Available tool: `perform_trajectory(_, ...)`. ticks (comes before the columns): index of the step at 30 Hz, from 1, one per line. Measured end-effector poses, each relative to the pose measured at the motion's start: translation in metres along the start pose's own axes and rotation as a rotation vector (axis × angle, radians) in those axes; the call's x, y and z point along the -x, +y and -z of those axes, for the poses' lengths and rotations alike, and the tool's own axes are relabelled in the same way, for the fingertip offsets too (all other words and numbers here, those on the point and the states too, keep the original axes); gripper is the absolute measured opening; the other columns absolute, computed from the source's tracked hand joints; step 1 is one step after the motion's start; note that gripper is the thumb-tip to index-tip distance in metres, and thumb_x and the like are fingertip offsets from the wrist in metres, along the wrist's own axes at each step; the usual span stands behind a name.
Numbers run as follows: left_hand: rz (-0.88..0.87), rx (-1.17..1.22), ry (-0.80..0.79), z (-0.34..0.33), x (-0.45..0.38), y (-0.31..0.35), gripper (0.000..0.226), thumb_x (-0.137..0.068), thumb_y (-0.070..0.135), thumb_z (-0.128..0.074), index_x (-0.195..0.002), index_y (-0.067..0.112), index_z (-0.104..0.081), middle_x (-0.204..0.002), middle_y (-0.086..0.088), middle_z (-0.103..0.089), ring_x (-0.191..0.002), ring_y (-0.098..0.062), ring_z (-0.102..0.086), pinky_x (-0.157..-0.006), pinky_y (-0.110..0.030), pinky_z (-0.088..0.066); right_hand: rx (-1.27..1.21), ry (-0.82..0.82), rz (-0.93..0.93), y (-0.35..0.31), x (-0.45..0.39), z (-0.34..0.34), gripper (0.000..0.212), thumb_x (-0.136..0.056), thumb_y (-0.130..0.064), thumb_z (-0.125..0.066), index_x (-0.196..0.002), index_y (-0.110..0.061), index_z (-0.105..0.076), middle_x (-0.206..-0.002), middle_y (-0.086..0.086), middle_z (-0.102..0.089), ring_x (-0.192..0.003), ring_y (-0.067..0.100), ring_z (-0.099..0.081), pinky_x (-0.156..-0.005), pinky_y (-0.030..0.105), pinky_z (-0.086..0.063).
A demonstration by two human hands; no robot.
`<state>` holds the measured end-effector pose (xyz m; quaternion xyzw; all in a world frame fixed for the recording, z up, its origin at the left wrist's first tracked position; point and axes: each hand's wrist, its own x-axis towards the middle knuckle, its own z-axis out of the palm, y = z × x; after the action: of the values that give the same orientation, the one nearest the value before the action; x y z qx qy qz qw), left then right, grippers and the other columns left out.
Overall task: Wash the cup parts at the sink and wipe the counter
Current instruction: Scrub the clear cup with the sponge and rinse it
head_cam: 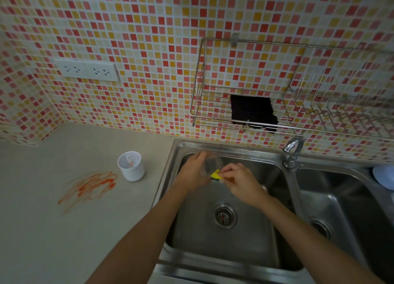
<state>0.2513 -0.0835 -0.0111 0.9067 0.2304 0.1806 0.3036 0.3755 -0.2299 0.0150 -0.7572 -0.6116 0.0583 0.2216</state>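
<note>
Over the left basin of the steel sink (pixel 177 237), my left hand (pixel 191 170) grips a clear plastic cup part (pixel 213 165), tilted on its side. My right hand (pixel 243 181) pinches a yellow sponge (pixel 216 174) and presses it against the clear part's rim. A white cup (pixel 131 166) stands upright on the grey counter (pixel 64 230), left of the sink, with some residue inside. An orange smear (pixel 91 186) stains the counter in front and left of the white cup.
The tap (pixel 293 150) rises between the two basins; no water is visible. A wire rack (pixel 245 121) on the tiled wall holds a dark cloth (pixel 252 111). Wall sockets (pixel 87 70) are at the left. A pale blue object (pixel 383 176) lies at the right edge.
</note>
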Motion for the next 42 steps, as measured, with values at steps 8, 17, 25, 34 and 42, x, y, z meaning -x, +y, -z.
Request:
perform_trajectory(8, -0.029, 0.02, -0.047, 0.0, -0.001, 0.004, 0.076, -0.059, 0.024, -0.084, -0.126, 0.023, -0.049, -0.125, 0.003, -0.058, -0.114, -0.016, -0.054, -0.091, -0.037, -0.051, 0.307, -0.007, 0.152, 0.016, -0.006, 0.005, 0.029, -0.079, -0.016, -0.075, -0.108, -0.023, -0.073, -0.111, -0.002, -0.063, -0.103, 0.022, -0.051, -0.086, 0.033, -0.051)
perform_trajectory(17, 0.002, 0.148, -0.162, 0.001, -0.008, 0.006, 0.077, -0.06, 0.024, -0.084, -0.128, 0.019, -0.048, -0.124, 0.007, -0.059, -0.117, -0.008, -0.054, -0.1, -0.028, -0.046, 0.336, 0.087, 0.227, 0.017, 0.004, -0.004, 0.025, -0.074, -0.021, -0.079, -0.098, -0.018, -0.072, -0.099, -0.002, -0.067, -0.088, 0.021, -0.057, -0.072, 0.033, -0.055)
perform_trajectory(25, -0.009, 0.15, -0.07, 0.0, -0.011, 0.012, 0.092, -0.054, 0.03, -0.091, -0.128, 0.015, -0.038, -0.123, 0.003, -0.051, -0.11, -0.008, -0.05, -0.089, -0.014, -0.043, 0.193, 0.119, 0.217, 0.014, 0.007, 0.008, 0.024, -0.088, -0.02, -0.064, -0.112, -0.016, -0.069, -0.108, -0.001, -0.062, -0.103, 0.017, -0.048, -0.089, 0.022, -0.041)
perform_trajectory(34, -0.054, 0.003, -0.116, -0.003, -0.013, 0.014, 0.087, -0.052, 0.037, -0.088, -0.129, 0.029, -0.048, -0.13, 0.007, -0.052, -0.122, -0.016, -0.043, -0.103, -0.035, -0.036, 0.383, 0.021, 0.256, 0.027, -0.004, 0.021, 0.043, -0.065, -0.009, -0.084, -0.106, -0.016, -0.073, -0.104, 0.002, -0.07, -0.095, 0.024, -0.059, -0.077, 0.037, -0.055)
perform_trajectory(42, -0.071, -0.015, -0.185, -0.002, -0.016, 0.012, 0.09, -0.056, 0.024, -0.089, -0.135, 0.019, -0.045, -0.135, 0.0, -0.049, -0.125, -0.016, -0.041, -0.105, -0.026, -0.031, -0.045, -0.045, 0.003, 0.017, 0.002, 0.014, 0.026, -0.09, -0.013, -0.061, -0.114, -0.018, -0.071, -0.114, -0.003, -0.068, -0.103, 0.018, -0.052, -0.093, 0.03, -0.041)
